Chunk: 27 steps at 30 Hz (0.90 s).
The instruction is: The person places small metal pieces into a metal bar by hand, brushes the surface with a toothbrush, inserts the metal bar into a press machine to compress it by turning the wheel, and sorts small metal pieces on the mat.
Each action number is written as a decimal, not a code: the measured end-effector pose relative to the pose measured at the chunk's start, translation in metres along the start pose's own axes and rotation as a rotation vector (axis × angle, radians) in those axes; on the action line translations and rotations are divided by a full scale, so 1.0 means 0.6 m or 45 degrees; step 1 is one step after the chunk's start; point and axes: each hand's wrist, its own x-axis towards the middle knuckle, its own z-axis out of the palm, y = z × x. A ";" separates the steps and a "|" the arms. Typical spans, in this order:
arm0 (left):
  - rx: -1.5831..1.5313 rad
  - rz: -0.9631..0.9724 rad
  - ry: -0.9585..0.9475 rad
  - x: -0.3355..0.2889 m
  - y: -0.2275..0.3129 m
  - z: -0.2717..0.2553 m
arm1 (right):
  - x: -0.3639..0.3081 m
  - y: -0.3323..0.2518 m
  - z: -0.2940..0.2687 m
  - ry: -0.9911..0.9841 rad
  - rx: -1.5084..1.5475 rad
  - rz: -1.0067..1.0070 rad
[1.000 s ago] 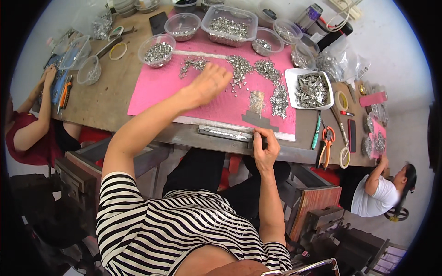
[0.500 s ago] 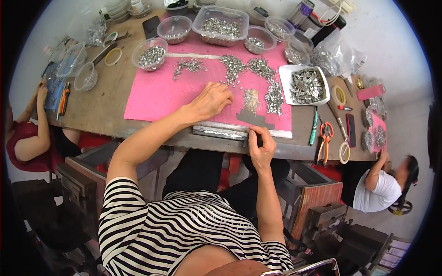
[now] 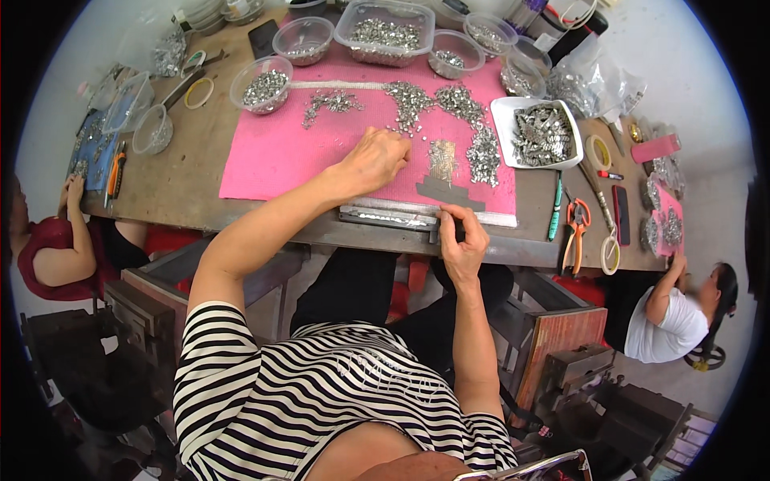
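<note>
Over the pink mat [image 3: 277,160], my left hand [image 3: 374,163] is closed, its fingertips bent together just below a pile of small silver metal pieces [image 3: 409,103]. Whatever those fingers hold is too small to see. A long dark metal bar [image 3: 385,218] lies along the mat's front edge, with a row of silvery bits on it. My right hand [image 3: 464,244] pinches the bar's right end between thumb and fingers. Just beyond that hand, a flat grey stepped piece [image 3: 447,193] rests on the mat below a patch of gold-toned pieces [image 3: 442,160].
A white tray [image 3: 502,135] of metal pieces stands at the mat's right. Clear plastic bowls [image 3: 281,103] line the back. Orange-handled pliers [image 3: 575,232], a green-handled tool [image 3: 555,210] and tape rolls lie to the right. Co-workers sit at both table ends.
The whole view has shifted slightly. My left hand has moved a little away from me, toward the pile; my right hand stays at the bar's end. The left co-worker's hands have come lower.
</note>
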 end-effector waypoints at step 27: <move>-0.375 -0.183 -0.031 -0.095 0.089 -0.029 | -0.001 0.003 -0.001 0.043 0.043 -0.012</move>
